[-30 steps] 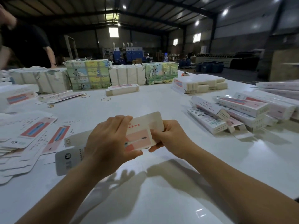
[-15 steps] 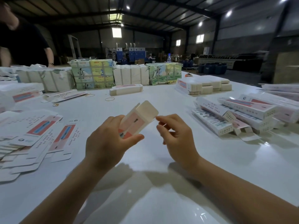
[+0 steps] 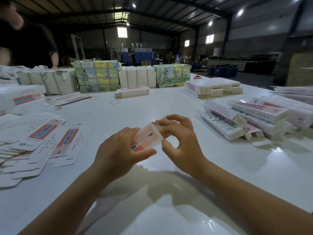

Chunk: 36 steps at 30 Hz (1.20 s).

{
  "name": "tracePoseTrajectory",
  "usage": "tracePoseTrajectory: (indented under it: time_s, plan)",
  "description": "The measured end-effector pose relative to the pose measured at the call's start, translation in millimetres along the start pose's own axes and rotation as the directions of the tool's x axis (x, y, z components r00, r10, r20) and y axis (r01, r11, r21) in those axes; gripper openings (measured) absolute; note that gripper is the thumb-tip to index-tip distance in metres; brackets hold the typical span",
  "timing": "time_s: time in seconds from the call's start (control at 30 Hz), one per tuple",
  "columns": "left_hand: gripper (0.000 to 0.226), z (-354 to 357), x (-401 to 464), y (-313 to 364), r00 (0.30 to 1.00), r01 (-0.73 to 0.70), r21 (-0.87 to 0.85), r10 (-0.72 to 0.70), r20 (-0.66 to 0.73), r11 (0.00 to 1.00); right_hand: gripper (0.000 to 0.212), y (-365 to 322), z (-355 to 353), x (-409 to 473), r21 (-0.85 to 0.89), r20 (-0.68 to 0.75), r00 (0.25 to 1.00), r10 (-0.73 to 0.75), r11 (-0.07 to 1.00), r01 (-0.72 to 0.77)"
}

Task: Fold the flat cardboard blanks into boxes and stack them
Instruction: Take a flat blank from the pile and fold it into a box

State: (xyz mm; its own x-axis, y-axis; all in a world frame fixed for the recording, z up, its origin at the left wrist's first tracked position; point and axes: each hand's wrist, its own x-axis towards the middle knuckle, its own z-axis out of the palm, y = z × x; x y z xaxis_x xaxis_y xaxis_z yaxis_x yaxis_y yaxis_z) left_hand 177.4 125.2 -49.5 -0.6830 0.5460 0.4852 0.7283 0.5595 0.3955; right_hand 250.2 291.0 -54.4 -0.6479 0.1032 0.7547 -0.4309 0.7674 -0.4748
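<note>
Holding a partly formed pink-and-white box (image 3: 147, 138) above the white table (image 3: 220, 175), the left hand (image 3: 118, 153) wraps its fingers round the near end, thumb (image 3: 145, 152) pressed along the lower edge. The right hand (image 3: 183, 145) meets the far end of the same box, its fingertips (image 3: 162, 123) curled onto the end flap and its thumb just beside the box's right corner; motion blur hides whether the flap is fully tucked. The box is tilted, far end higher, and clear of the table surface.

Left of the box, flat blanks (image 3: 39, 138) lie fanned in overlapping layers on the table, printed faces up. Right of the box, finished long boxes (image 3: 254, 119) are piled loosely, some with end flaps open. Beyond the box, a low stack of blanks (image 3: 132, 92) sits mid-table, with rubber bands (image 3: 114, 102) lying near it. Farther beyond, wrapped bundles (image 3: 96, 75) stand in a row along the table's far edge, and another stack of blanks (image 3: 213, 89) lies right of them. A person in dark clothing (image 3: 28, 41) stands at the table's far left corner.
</note>
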Motion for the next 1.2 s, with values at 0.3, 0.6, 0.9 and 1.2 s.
tracePoseTrajectory:
  time_s: [0.3,0.6,0.9,1.2]
  plan:
    - [0.057,12,2,10,0.991,0.097,0.093,-0.088,-0.103,0.991,0.065,-9,16,-5,0.217,0.136,0.95,0.28,0.928,-0.304]
    - [0.059,1,4,5,0.988,0.06,0.133,-0.04,-0.15,0.989,0.067,6,7,5,0.265,0.017,0.952,0.306,0.916,-0.3]
    - [0.063,11,3,2,0.994,0.023,0.271,0.008,-0.111,0.962,0.022,10,17,1,0.336,0.132,0.92,0.368,0.857,-0.391]
    - [0.063,16,2,1,0.991,0.018,0.331,0.027,-0.131,0.944,0.031,5,17,2,0.341,0.188,0.868,0.459,0.798,-0.496]
